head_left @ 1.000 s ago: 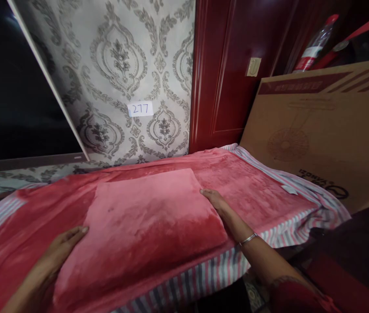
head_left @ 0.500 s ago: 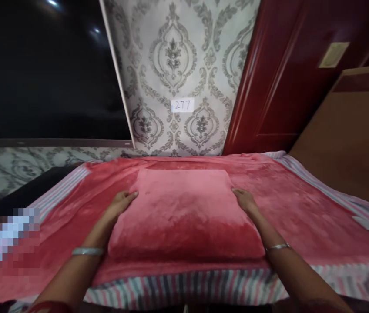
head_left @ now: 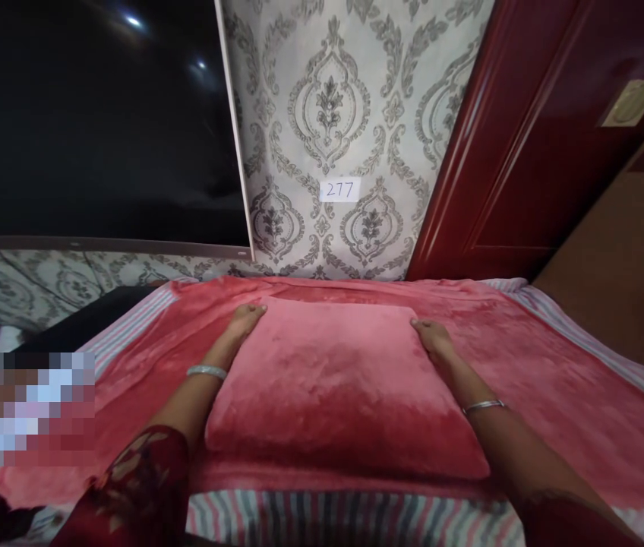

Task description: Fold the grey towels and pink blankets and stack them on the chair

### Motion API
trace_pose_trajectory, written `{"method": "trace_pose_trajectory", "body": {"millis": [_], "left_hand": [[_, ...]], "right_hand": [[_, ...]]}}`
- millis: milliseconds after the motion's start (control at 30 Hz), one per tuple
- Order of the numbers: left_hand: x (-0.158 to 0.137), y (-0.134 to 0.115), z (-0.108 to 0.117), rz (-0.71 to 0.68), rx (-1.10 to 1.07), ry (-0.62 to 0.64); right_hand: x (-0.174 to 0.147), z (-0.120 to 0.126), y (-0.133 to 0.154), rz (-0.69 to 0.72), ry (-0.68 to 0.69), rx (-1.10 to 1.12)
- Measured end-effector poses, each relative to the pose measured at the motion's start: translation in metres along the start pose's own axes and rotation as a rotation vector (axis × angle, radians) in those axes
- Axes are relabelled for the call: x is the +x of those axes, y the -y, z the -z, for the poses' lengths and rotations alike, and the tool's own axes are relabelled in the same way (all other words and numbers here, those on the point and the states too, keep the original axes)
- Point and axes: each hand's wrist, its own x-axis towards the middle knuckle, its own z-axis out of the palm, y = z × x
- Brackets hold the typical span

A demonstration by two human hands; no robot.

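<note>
A thick rectangular pink plush bundle (head_left: pixel 345 380) lies in front of me, smooth on top with a rounded near edge. Whether it is a pillow or a folded blanket I cannot tell. At its far left corner, my left hand (head_left: pixel 247 317) pinches the edge with the fingers closed. My right hand (head_left: pixel 431 334) grips the far right corner, thumb on top and the other fingers partly hidden. Beneath the bundle spreads a red-pink plush blanket (head_left: pixel 555 380) with a striped border (head_left: pixel 356 516).
A large black screen (head_left: pixel 99 121) hangs at the left on patterned wallpaper (head_left: pixel 276 137). A paper label (head_left: pixel 340 189) reads 277. Dark red panelling (head_left: pixel 504 152) and a brown board (head_left: pixel 629 258) stand at the right. The lower left is blurred out.
My left hand has slid forward along the bundle's left edge to its far corner. My right hand has moved slightly forward on the right edge. The view has shifted a little left.
</note>
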Motion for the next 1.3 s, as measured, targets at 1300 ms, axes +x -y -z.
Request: {"method": "trace_pose_trajectory", "body": {"millis": [1300], "left_hand": [[-0.016,0.012,-0.054,-0.429,1.144,0.14]], "right_hand": [[-0.037,-0.045,0.006,0.366,0.199,-0.85]]}}
